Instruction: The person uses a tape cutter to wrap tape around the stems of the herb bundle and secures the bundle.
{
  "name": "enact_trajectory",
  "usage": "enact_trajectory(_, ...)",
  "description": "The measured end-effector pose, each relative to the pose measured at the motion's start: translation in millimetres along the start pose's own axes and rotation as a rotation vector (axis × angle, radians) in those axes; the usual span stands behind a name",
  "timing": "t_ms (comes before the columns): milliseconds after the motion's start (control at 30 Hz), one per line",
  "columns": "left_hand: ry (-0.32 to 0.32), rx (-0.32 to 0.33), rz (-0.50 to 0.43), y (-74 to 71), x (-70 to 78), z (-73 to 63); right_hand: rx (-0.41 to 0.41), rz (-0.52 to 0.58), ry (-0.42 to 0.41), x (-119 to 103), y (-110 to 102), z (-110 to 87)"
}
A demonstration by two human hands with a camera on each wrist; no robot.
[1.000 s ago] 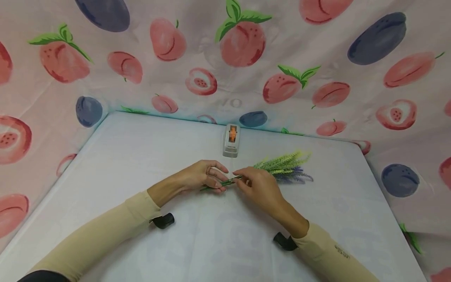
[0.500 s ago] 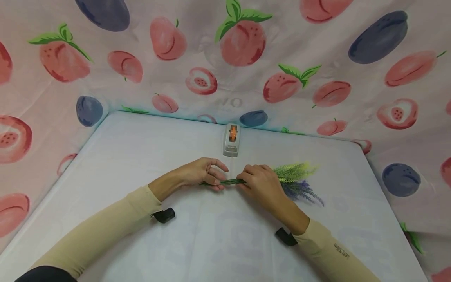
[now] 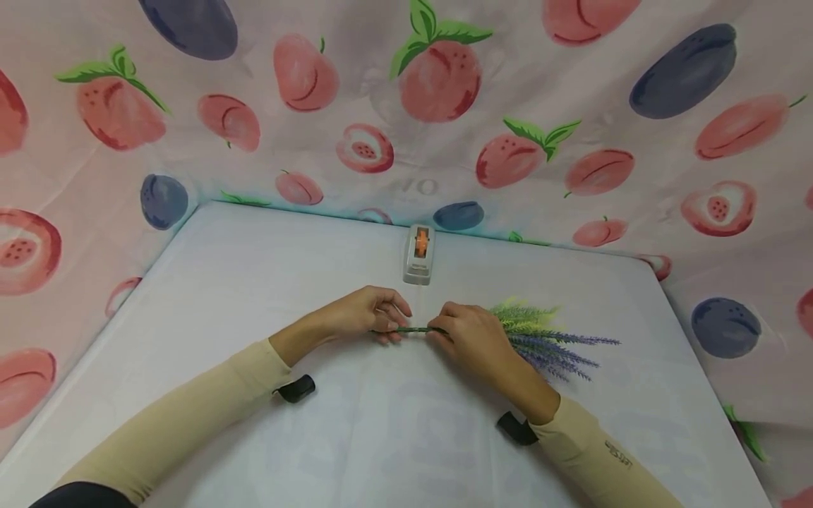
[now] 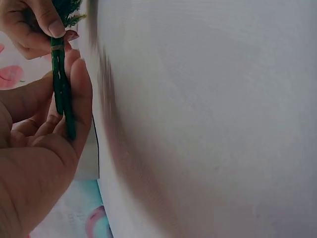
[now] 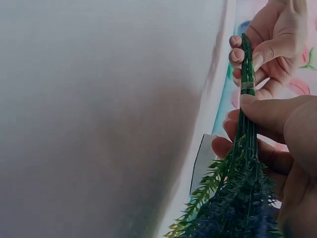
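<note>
A bunch of artificial lavender (image 3: pixel 540 344), with yellow-green and purple sprigs, lies sideways between both hands, its flower heads to the right. My left hand (image 3: pixel 360 312) pinches the bare stem ends between thumb and fingers. Closer to the flowers, my right hand (image 3: pixel 473 340) grips the stems, thumb on one side and fingers on the other. Between the two hands, a narrow band of clear tape (image 5: pixel 247 86) wraps the green stems (image 4: pixel 59 82), as both wrist views show. The right hand hides the middle of the bunch in the head view.
Beyond the hands, a grey tape dispenser (image 3: pixel 418 272) with an orange roll stands near the table's back edge. A white cover (image 3: pixel 305 257) lies over the table. Fruit-printed cloth (image 3: pixel 394 85) hangs behind it and along the sides.
The bunch has turned about its stems: the purple sprigs now spread further right and show more. The stems have gone from slanted to nearly level. Both hands have barely moved.
</note>
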State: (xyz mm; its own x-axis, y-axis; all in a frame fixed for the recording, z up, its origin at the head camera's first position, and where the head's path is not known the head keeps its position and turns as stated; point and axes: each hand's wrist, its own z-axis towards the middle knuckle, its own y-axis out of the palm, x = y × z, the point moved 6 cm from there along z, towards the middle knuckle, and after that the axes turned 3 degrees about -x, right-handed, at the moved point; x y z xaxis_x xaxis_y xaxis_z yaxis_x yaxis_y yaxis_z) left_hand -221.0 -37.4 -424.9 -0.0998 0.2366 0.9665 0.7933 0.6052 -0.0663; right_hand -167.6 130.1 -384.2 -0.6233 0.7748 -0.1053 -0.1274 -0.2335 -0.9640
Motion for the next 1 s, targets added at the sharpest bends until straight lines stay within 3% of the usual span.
enact_trajectory(200,0.023,0.045,0.119,-0.5,2.6,-1.8,-0.012,0.037,0.029,2,0,3.3)
enact_trajectory(400,0.012,0.068,0.18,-0.8,3.8,-3.7,-0.027,0.057,0.041,4,1,7.1)
enact_trajectory(633,0.05,0.114,0.381,-0.6,10.3,-5.7,-0.118,0.033,0.034,4,6,12.6)
enact_trajectory(833,0.071,0.11,0.349,-0.5,11.4,-6.2,-0.209,0.089,0.132,11,12,15.2)
enact_trajectory(1000,0.079,0.098,0.334,-0.9,9.8,-6.7,-0.147,0.084,0.129,13,8,13.4)
